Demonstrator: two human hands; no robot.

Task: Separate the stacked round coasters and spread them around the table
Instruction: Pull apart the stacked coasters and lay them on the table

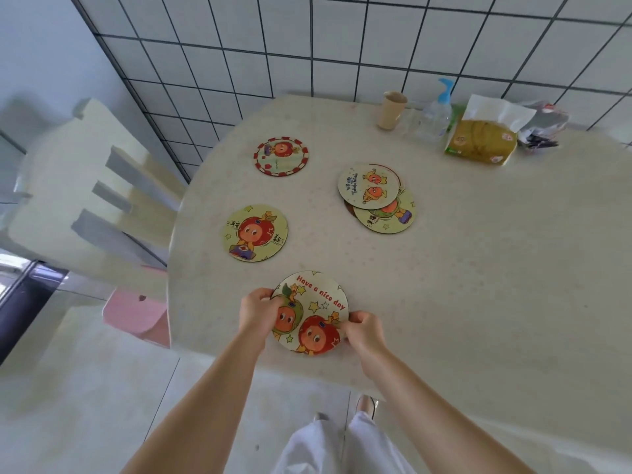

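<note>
Nearest the person, both hands are gripping one round coaster [313,311] reading "Have a nice day": the left hand [254,313] is pinching its left edge, the right hand [364,331] its right edge, at the near rim of the table [478,268]. Beyond, two single coasters are lying apart, one starred [254,233], one red-bordered [281,156]. To the right, a small stack [376,198] of at least three is sitting fanned. At the far edge are standing one cup [391,110], one pump bottle [436,114] and one tissue pack [482,138].
</note>
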